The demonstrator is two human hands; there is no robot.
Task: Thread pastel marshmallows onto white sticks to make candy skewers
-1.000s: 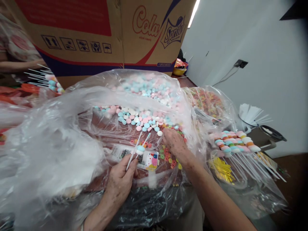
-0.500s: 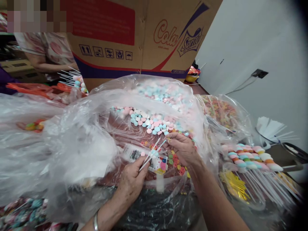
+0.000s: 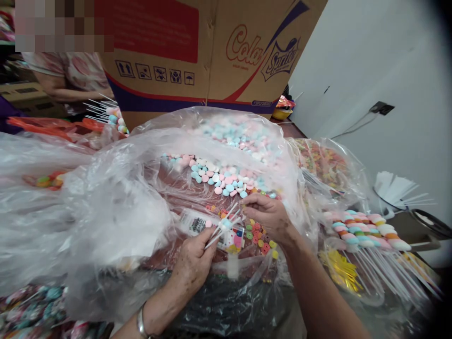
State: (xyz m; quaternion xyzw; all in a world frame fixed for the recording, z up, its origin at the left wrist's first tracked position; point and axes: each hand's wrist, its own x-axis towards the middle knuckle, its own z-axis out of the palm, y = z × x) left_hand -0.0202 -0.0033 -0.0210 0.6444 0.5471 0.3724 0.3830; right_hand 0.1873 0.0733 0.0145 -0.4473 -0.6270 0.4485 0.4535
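My left hand (image 3: 194,263) is closed around a few thin white sticks (image 3: 231,212) that slant up to the right. A pale blue candy (image 3: 226,223) shows by the sticks, and a pink one (image 3: 208,224) lies near my left fingertips. My right hand (image 3: 270,216) is pinched just beyond the stick tips; whatever is between its fingers is too small to make out. Pink, blue and white marshmallow candies (image 3: 229,181) lie loose ahead of my hands. Gummy rings (image 3: 259,235) in red, green and yellow are scattered under my right hand. A printed packet (image 3: 194,223) lies beneath the sticks.
A large cardboard box (image 3: 158,42) stands behind the clear plastic bag (image 3: 116,207). Finished marshmallow skewers (image 3: 370,230) and gold twist ties (image 3: 342,270) lie at right. Wrapped candies (image 3: 38,306) sit at lower left. Another person (image 3: 67,77) stands at far left.
My right fingertips have shifted slightly up and left by the stick tips. The sticks in my left hand have fanned apart, with more of them showing.
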